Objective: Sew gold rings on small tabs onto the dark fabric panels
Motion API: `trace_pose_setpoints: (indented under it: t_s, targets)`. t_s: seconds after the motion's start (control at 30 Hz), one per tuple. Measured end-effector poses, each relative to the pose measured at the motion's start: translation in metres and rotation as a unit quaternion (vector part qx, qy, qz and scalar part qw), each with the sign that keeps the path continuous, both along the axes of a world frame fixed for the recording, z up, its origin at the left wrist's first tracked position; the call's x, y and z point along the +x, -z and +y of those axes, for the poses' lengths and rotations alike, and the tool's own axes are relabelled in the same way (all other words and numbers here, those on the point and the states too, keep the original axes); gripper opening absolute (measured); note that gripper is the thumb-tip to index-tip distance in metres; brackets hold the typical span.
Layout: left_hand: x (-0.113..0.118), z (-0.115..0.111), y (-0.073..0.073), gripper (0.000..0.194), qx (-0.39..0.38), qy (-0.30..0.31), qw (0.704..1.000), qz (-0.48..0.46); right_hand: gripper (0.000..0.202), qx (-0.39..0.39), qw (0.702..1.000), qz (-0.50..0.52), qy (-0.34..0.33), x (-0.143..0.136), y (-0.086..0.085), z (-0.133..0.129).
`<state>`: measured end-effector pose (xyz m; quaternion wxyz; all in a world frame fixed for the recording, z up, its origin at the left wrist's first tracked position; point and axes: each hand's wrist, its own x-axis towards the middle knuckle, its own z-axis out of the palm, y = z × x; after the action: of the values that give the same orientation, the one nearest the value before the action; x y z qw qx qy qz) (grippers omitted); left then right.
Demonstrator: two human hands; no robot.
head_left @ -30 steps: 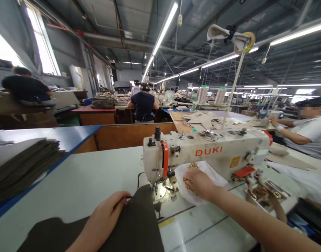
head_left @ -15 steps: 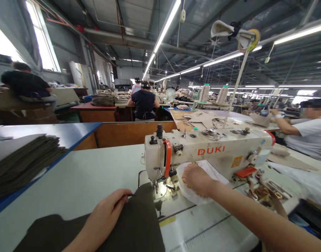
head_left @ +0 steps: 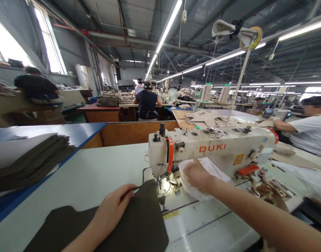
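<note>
- Olive-drab cut panels sat in a stack [head_left: 31, 161] at the far left, on a blue-edged side table well apart from both hands.
- A dark olive fabric panel [head_left: 139, 224] lay flat on the pale worktop [head_left: 97, 168], its long axis running from the lower left up toward the needle, with its far corner just beside the presser foot [head_left: 160, 182].
- The left hand [head_left: 112, 208] rested on that panel, palm down, its fingers [head_left: 127, 193] curled together on the panel's upper edge; they seemed to pinch the edge, though the grip itself was hard to make out.
- The needle lay up and to the right of the left hand, which was the nearer of the two to the panel.
- The cream DUKI sewing machine [head_left: 215, 147] stood across the middle, its head lit underneath.
- The right hand [head_left: 195, 175] reached under the machine arm onto a white plastic bag [head_left: 210, 176], fingers bent down into it; whether they held anything I could not tell.
- Gold-coloured metal fittings [head_left: 268, 190] lay on the worktop at the far right.
- A co-worker in a white top [head_left: 309, 133] sat beyond.
</note>
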<state>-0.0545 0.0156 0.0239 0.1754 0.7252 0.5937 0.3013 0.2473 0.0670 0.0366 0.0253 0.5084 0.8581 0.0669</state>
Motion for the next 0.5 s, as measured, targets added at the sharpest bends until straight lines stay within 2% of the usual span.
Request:
trace_pose_setpoints:
  t_s: [0.07, 0.13, 0.27, 0.37, 0.4, 0.43, 0.5]
  targets:
    - [0.001, -0.003, -0.002, 0.026, -0.007, 0.003, 1.000, -0.011, 0.007, 0.009, 0.998, 0.053, 0.017, 0.007, -0.003, -0.003]
    - [0.002, -0.008, -0.002, 0.023, -0.015, 0.016, 1.000, -0.016, 0.012, 0.027, 0.992, 0.118, 0.037, 0.014, -0.007, -0.013]
    - [0.004, -0.016, -0.004, 0.020, -0.032, 0.055, 0.998, -0.013, 0.025, 0.036, 0.968, 0.244, 0.040, 0.015, -0.015, -0.057]
    - [0.005, -0.020, -0.005, 0.019, -0.054, 0.068, 0.996, -0.023, 0.027, -0.007, 0.948, 0.319, 0.003, -0.006, -0.013, -0.092]
    - [0.006, -0.021, -0.006, 0.019, -0.059, 0.071, 0.995, -0.031, 0.027, -0.036, 0.930, 0.366, -0.005, -0.017, -0.010, -0.099]
    - [0.006, -0.022, -0.006, 0.018, -0.064, 0.075, 0.994, -0.043, 0.026, -0.094, 0.887, 0.453, -0.008, -0.030, -0.006, -0.103]
    - [0.007, -0.023, -0.005, 0.018, -0.076, 0.087, 0.991, -0.073, 0.019, -0.216, 0.765, 0.606, 0.004, -0.055, 0.005, -0.102]
